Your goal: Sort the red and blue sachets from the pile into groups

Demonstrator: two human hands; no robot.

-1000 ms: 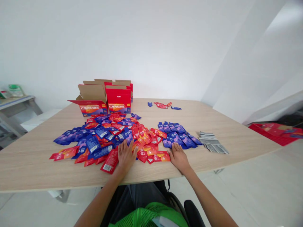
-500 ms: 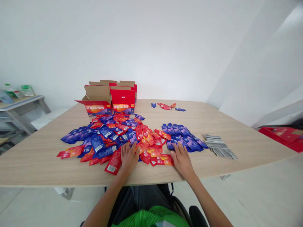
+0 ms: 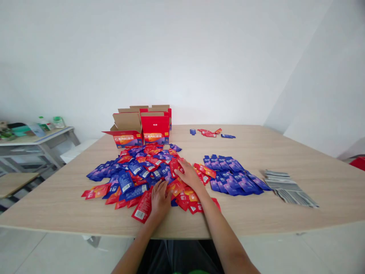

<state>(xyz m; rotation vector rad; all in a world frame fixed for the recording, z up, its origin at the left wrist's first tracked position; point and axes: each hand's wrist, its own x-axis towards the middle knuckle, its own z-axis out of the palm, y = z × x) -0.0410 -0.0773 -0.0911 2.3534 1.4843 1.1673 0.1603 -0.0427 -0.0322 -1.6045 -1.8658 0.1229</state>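
Observation:
My left hand (image 3: 160, 199) rests at the near edge of a mixed pile of red and blue sachets, its thumb apart from its fingers. Beside it lies a red sachet (image 3: 143, 208) with its barcode side up, partly covered by the fingers. My right hand (image 3: 189, 175) is open over the red sachets (image 3: 177, 187) on the right of the pile, its fingertips touching them. Red sachets (image 3: 196, 207) below are partly covered by my right forearm. Blue sachets (image 3: 232, 179) lie in two overlapping rows to the right.
Open red cartons (image 3: 156, 129) stand behind the pile. A few loose sachets (image 3: 209, 134) lie at the table's far side. A striped cloth (image 3: 288, 188) lies on the right. A side table (image 3: 42, 139) with bottles stands at the far left.
My right hand has moved left and away from me, from beside the blue rows onto the red sachets. My left hand stays at the pile. The camera view has shifted.

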